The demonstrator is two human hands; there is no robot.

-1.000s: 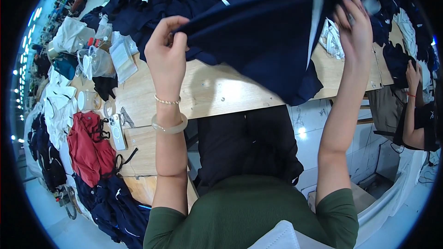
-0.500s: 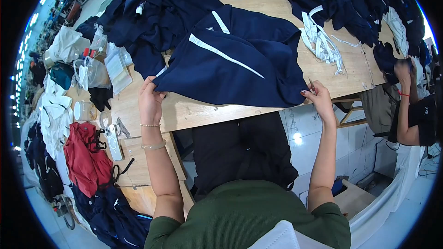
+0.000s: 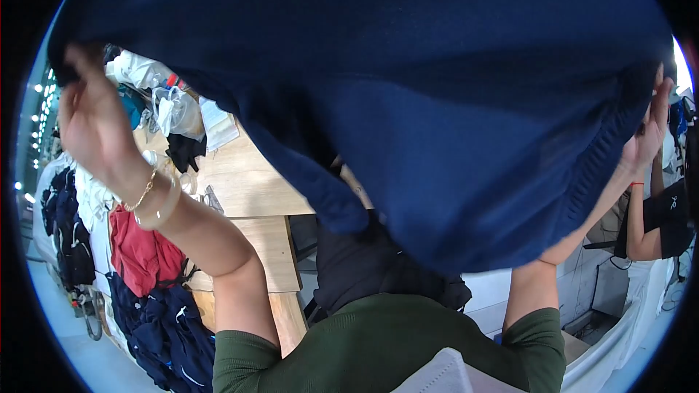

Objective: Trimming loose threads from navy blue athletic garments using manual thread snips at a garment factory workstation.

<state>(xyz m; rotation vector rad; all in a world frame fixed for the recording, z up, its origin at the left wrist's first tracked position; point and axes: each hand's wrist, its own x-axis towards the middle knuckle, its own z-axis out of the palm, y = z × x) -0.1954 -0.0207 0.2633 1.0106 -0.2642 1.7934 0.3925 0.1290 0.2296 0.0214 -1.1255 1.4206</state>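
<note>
A navy garment (image 3: 437, 145) is held up wide between my hands and fills the upper view, hiding much of the table. One gathered edge runs down its right side, and its lower part sags over my lap. My left hand (image 3: 98, 116), a little blurred, is raised at the upper left with its fingers closed on the garment's edge. At the far right my right hand (image 3: 650, 127) grips the opposite edge, its fingers partly behind the cloth.
On the wooden table (image 3: 255, 175) at left lie a clear plastic bag (image 3: 177, 113), papers (image 3: 217, 124) and a black cloth (image 3: 186, 151). A red bag (image 3: 142, 251) and a navy pile (image 3: 164, 331) are lower left. Another person's arm (image 3: 641, 211) shows at right.
Both hands have risen and spread apart, lifting the navy garment off the table toward the camera. It now covers the cloth piles and white strips seen before.
</note>
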